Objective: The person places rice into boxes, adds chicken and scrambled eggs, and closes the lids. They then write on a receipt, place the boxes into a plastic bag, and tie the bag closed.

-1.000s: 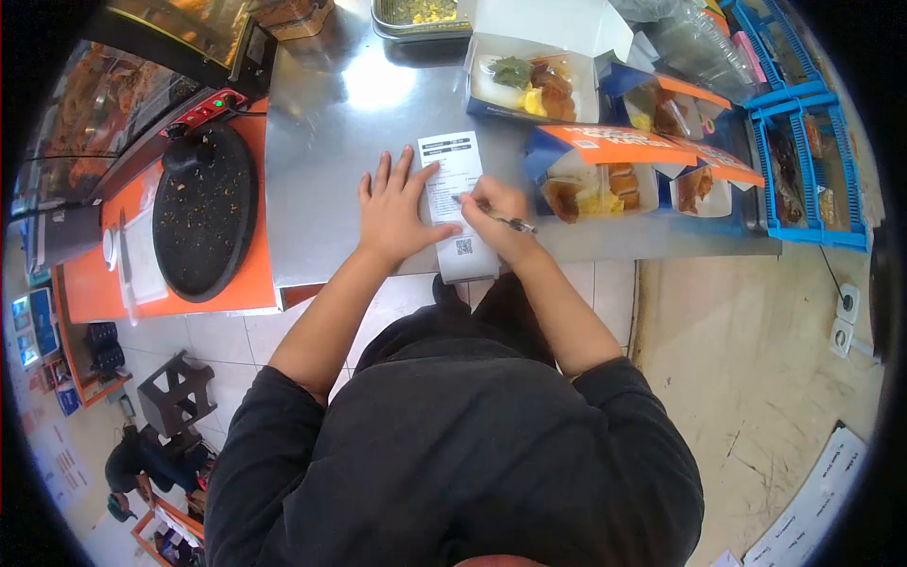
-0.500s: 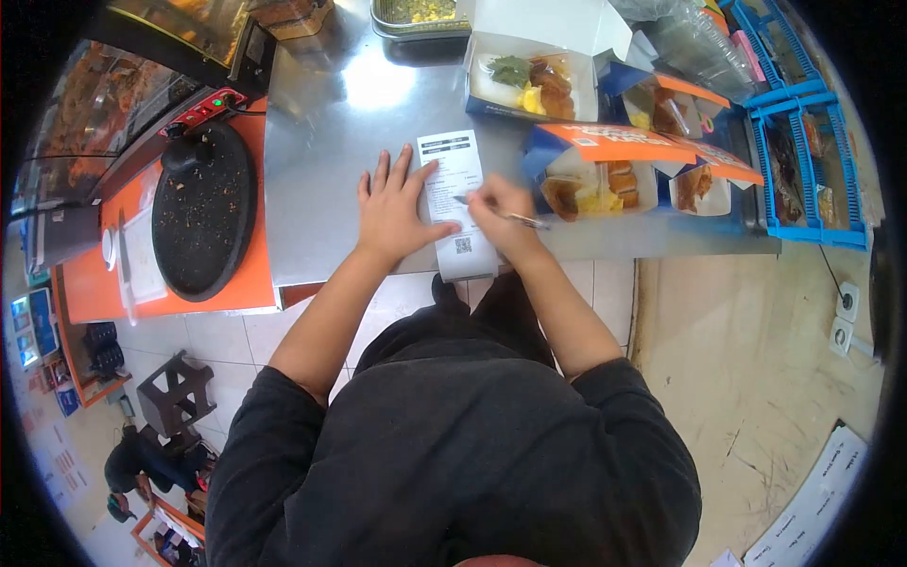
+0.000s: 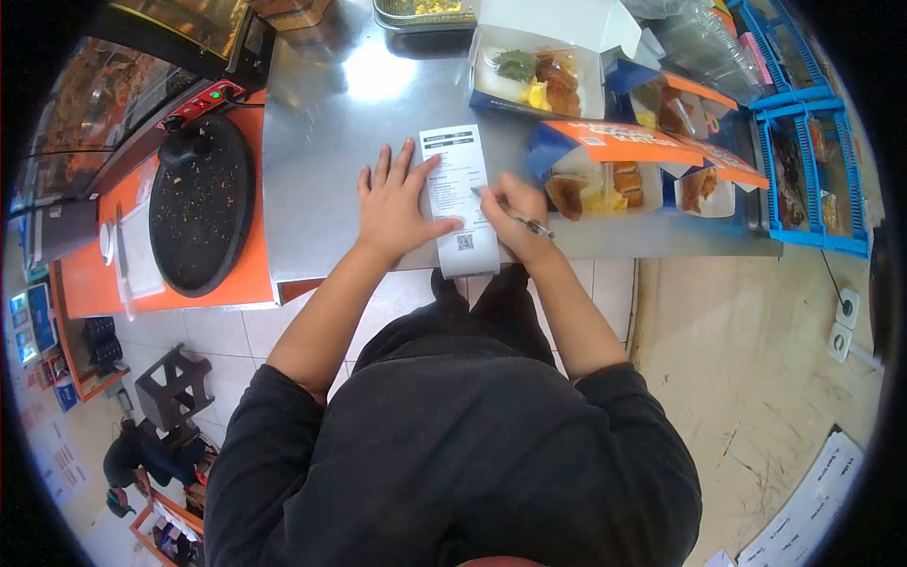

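Pen (image 3: 538, 228) shifted rightward over receipt (image 3: 460, 203) — in right hand (image 3: 519, 210).

Left hand (image 3: 392, 210) flat, fingers spread; right hand (image 3: 518, 215) curled, pinching.

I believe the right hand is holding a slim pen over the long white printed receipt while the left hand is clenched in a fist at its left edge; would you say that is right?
Not quite: the head view shows the left hand open and palm down, fingers spread, at the left edge of the long white printed receipt. The right hand is indeed holding a slim pen over it.
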A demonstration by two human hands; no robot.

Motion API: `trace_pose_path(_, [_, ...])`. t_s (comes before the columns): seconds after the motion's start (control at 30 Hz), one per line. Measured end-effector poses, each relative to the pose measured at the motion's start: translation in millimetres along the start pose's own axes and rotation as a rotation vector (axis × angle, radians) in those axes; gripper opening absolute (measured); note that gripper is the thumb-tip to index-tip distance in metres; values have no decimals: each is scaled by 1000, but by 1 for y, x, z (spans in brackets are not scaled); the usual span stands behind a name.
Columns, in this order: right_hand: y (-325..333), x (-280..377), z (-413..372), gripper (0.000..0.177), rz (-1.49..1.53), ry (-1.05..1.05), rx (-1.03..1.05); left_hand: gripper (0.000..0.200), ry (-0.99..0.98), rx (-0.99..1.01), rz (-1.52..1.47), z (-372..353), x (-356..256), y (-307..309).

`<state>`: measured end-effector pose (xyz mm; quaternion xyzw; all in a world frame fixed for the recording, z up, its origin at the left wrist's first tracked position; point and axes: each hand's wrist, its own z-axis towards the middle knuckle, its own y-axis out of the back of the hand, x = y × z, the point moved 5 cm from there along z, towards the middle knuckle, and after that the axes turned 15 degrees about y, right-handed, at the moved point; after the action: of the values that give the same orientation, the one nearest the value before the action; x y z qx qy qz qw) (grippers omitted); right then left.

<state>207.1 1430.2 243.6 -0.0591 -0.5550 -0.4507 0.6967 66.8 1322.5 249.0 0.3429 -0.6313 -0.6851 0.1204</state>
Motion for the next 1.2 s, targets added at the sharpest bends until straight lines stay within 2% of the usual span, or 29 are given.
trace_pose_path(0.2, [-1,2,0,22,33,45,1,88,0,-7,-7,-1,0,0])
trace_pose_path(0.3, [4,-2,-2,17,-28,-73,-4,88,1,-5,-1,0,0,0])
trace_pose_path(0.4, [2,1,8,15,-25,-8,-115,88,-3,-18,-8,-1,0,2])
trace_pose_path(0.5, [-21,-2,26,21,-114,64,-111,88,-8,-23,-16,0,0,2])
trace_pose_path(0.57, [-35,-1,41,30,-319,169,-47,87,3,-16,-4,0,-1,0])
trace_pose_path(0.67, [-38,23,37,33,-449,324,40,87,-6,-25,14,-1,-2,0])
trace_pose_path(0.77, [-6,51,2,26,-185,325,134,88,5,-41,-31,-1,-4,2])
trace_pose_path(0.8, [13,52,-14,23,-159,299,88,71,-25,-68,-73,-5,-10,10])
trace_pose_path(0.83, [35,49,-30,19,-131,276,43,64,-110,-52,-91,-6,-10,6])
trace_pose_path(0.9, [91,33,-56,16,-205,163,-156,49,-264,-22,-120,-7,-1,-7])
trace_pose_path(0.93, [121,22,-66,14,-200,20,-307,40,-304,26,-145,-8,-8,-3])
trace_pose_path(0.97, [149,13,-78,13,-192,-130,-460,41,-300,32,-131,-8,-11,-2])
trace_pose_path(1.03, [199,4,-83,13,-378,-127,-608,43,-294,46,-99,-6,-16,0])
trace_pose_path(1.13, [221,5,-59,16,-483,-72,-443,46,-251,97,-70,-8,-21,2])
trace_pose_path(1.2, [197,18,-40,20,-485,224,-130,53,-201,122,-20,-6,-23,-1])
